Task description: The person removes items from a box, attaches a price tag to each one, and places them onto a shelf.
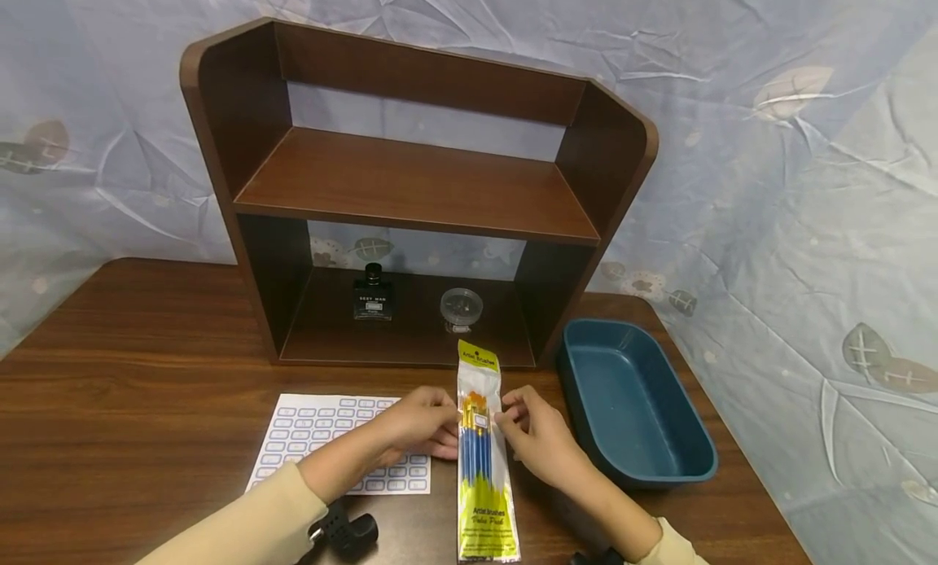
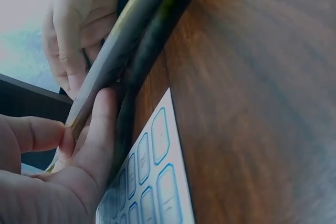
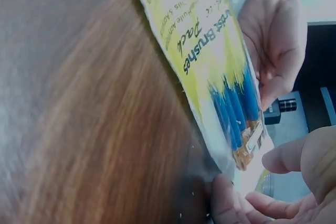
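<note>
A clear and yellow-green pack of artist brushes (image 1: 487,500) with blue handles stands out in front of me, its printed face turned up. A small white label (image 1: 480,421) sits on its middle. My left hand (image 1: 421,425) pinches the pack's left edge, thumb above and fingers under it in the left wrist view. On the opposite edge, my right hand (image 1: 541,436) pinches the pack between thumb and fingers. Under my left forearm lies a white sheet of blue-framed stickers (image 1: 315,425), partly hidden by the arm.
Behind the pack rises a brown two-tier shelf (image 1: 418,178). On its lower tier are a black perfume bottle (image 1: 373,295) and a round clear container (image 1: 462,307). A blue-green bin (image 1: 636,402) stands to the right of my right hand. Patterned fabric (image 1: 791,223) hangs behind the table.
</note>
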`<act>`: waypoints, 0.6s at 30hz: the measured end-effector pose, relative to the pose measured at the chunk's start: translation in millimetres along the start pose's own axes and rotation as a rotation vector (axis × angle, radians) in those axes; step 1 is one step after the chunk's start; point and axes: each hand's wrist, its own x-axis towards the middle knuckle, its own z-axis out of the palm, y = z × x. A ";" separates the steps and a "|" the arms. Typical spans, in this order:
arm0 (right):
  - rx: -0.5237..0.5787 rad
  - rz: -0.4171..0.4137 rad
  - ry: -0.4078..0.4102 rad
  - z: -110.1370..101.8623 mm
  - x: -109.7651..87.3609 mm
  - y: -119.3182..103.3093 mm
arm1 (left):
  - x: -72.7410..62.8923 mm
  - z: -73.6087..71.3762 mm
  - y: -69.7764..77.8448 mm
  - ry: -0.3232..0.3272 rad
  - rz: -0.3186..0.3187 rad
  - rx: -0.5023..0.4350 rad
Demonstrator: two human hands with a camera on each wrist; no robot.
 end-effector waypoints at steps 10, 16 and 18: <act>0.246 0.096 -0.184 -7.6 -2.6 1.7 | -7.8 0.0 -2.3 0.022 0.052 -0.067; 0.426 0.171 -0.344 -12.1 -3.6 2.5 | -10.1 -3.2 -1.5 0.050 0.062 -0.093; 0.444 0.170 -0.348 -11.9 -4.6 2.2 | -10.7 -3.9 -1.9 0.055 0.063 -0.094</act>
